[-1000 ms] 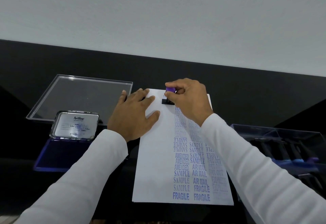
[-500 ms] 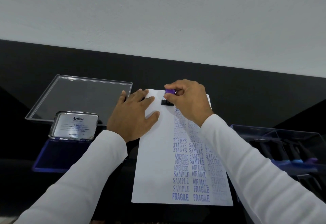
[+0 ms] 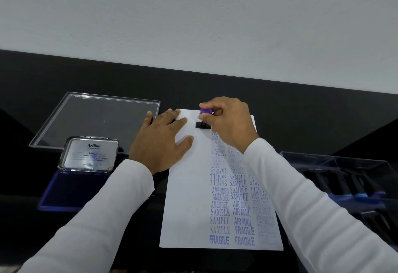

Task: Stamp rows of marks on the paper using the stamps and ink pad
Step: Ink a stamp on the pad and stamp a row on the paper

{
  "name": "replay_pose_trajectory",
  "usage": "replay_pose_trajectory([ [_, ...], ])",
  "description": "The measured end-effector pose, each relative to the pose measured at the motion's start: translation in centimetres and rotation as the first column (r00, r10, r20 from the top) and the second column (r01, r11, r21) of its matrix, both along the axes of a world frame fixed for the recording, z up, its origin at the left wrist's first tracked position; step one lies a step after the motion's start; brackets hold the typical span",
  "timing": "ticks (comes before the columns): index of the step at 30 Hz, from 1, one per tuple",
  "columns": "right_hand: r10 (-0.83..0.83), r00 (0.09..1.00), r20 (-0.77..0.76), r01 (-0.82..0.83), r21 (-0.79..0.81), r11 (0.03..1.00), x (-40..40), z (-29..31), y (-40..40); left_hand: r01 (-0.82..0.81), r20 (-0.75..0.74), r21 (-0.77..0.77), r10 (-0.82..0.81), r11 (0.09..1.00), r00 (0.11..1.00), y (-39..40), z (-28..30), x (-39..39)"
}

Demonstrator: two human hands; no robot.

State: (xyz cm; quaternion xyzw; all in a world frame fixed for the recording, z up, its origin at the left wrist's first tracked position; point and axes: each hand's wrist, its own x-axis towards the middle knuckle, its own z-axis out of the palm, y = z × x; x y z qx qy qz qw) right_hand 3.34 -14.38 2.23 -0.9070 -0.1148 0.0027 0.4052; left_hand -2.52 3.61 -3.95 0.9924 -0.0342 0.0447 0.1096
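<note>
A white sheet of paper (image 3: 189,197) lies on the dark table, with columns of blue stamped words down its middle and right side. My right hand (image 3: 230,122) pinches the purple knob of a stamp (image 3: 203,120), whose black base sits on the paper near its top edge. My left hand (image 3: 161,141) lies flat with spread fingers on the paper's upper left corner. An open ink pad (image 3: 71,191) with a blue pad and a raised metal lid (image 3: 89,154) stands at the left.
A clear plastic lid (image 3: 94,120) lies behind the ink pad at the back left. A clear box (image 3: 344,178) with several dark stamps stands at the right. A white wall rises behind the table.
The stamp stays near the paper's top edge; its base sits a touch lower on the sheet than a second ago. My left hand has not moved.
</note>
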Motion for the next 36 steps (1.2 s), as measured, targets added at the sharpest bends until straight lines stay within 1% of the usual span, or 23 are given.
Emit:
replay_pose_trajectory([
  [9,0.052,0.998,0.024,-0.051,-0.049,0.997,-0.17,0.32,-0.28,0.004,0.012,-0.015,-0.004,1.000,1.000,-0.05,0.17,-0.11],
  [23,0.016,1.000,0.025,-0.015,-0.047,0.999,0.00,0.03,-0.06,0.004,0.004,-0.008,-0.004,1.000,1.000,0.05,0.12,-0.05],
  [28,0.032,0.999,0.013,-0.031,-0.041,0.999,-0.04,0.13,-0.18,0.003,0.007,-0.012,-0.003,1.000,1.000,-0.04,0.21,-0.07],
  [36,0.059,0.997,0.044,-0.056,-0.079,0.995,0.10,0.49,-0.09,0.000,0.022,-0.011,0.001,1.000,1.000,-0.06,0.01,-0.04],
])
